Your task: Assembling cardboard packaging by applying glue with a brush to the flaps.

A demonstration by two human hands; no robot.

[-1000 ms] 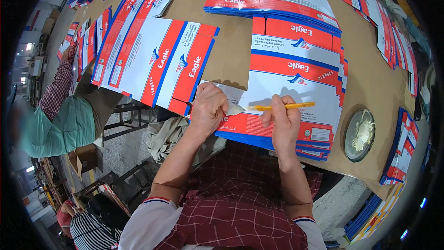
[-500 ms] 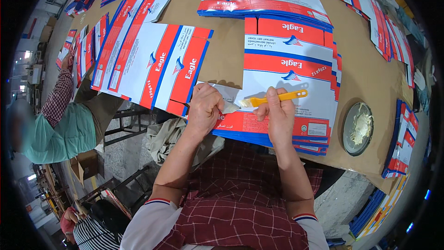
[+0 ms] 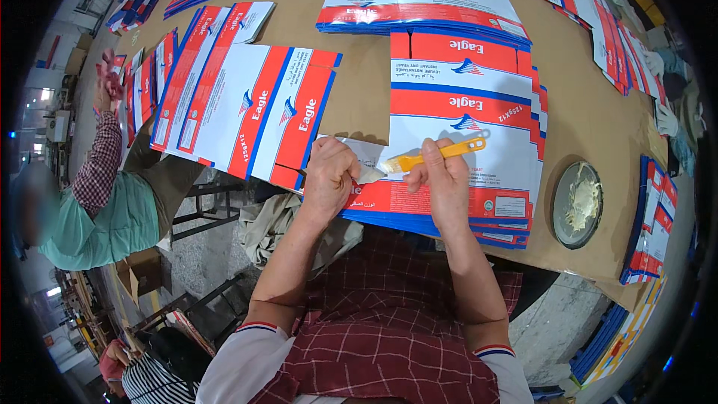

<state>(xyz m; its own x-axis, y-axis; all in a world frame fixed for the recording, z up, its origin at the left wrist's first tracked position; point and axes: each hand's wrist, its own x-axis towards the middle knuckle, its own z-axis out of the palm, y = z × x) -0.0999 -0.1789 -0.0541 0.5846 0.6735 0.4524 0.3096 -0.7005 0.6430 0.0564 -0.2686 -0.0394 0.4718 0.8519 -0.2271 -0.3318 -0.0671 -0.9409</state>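
While the left hand [image 3: 329, 179] presses fingers flat on the red, white and blue carton stack [image 3: 456, 142] at frame centre, the right hand [image 3: 441, 179] grips a yellow-handled brush [image 3: 426, 158], bristles touching the flap.

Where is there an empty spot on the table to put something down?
Bare brown table shows between the fanned flat cartons on the left and the middle stack. More lies right of that stack, above the round glue dish. Near the right hand with its yellow brush, and along the far edges, it is crowded.
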